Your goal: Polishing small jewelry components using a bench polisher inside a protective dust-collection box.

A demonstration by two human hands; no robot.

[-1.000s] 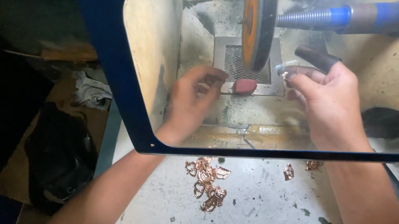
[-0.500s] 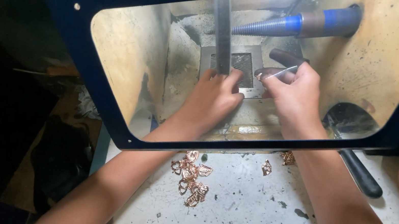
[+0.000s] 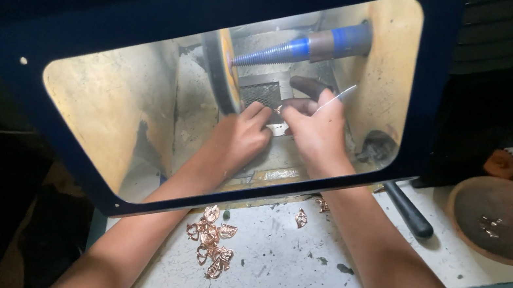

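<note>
Copper-coloured small metal piece (image 3: 279, 109) sits pinched between both hands, behind the clear shield (image 3: 108, 118) with its dark blue frame, just right of the polishing wheel (image 3: 223, 70). Left hand (image 3: 238, 140) is curled, fingertips closed on the piece from the left. Right hand (image 3: 315, 126) is closed on it from the right, and also carries a thin shiny strip (image 3: 338, 97) sticking up and to the right; can't tell exactly how it is gripped. The two hands touch at the fingertips.

The wheel is edge-on and dark with a yellowish face, mounted on a tapered blue spindle (image 3: 295, 47) running off to the right. A metal grille (image 3: 263, 92) sits on the far side behind the hands. A dark rounded object lies just beyond the right hand, unclear what it is.

On the white table (image 3: 280, 266), near side: a heap of copper-coloured leaf-shaped stampings (image 3: 212, 240) by the left forearm, and one loose stamping (image 3: 301, 218) between the forearms. A black tool handle (image 3: 407, 210) lies right of the right forearm. Further right is a brown round bowl (image 3: 502, 221) with a few small pieces in it.
</note>
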